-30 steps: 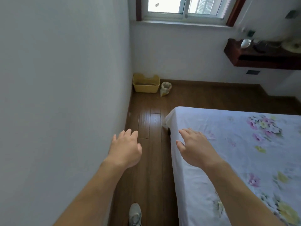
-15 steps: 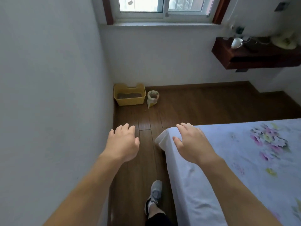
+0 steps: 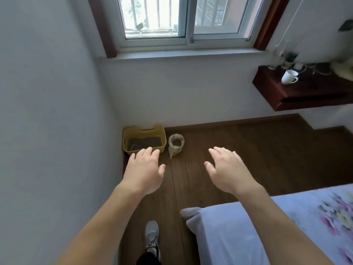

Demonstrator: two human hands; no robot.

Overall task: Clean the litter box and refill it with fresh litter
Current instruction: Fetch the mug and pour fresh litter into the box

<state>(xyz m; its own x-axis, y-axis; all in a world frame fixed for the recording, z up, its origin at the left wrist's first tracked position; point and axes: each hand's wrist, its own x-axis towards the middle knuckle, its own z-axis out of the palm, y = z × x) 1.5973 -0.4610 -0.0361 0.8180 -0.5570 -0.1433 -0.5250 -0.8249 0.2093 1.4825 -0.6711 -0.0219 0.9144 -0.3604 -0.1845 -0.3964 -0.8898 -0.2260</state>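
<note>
A yellow plastic litter box [image 3: 133, 133] sits on the wooden floor in the corner under the window, with dark litter inside. Right beside it stands a small open paper bag [image 3: 176, 145] with its top rolled down. My left hand [image 3: 145, 172] is stretched out in front of me with relaxed fingers, empty, its fingertips overlapping the box's front edge in the view but well short of it. My right hand [image 3: 228, 172] is held out likewise, open and empty, over bare floor.
A white wall [image 3: 57, 121] runs close along my left. A bed with a floral sheet [image 3: 267, 230] fills the lower right. A dark wooden shelf [image 3: 298, 96] with a white mug [image 3: 289, 77] juts from the far right wall. My shoe [image 3: 151, 237] is on the floor strip.
I have walked forward along the gap between wall and bed; the litter box and bag are nearer and larger, and the bed corner has dropped behind my right hand. Both hands stay open.
</note>
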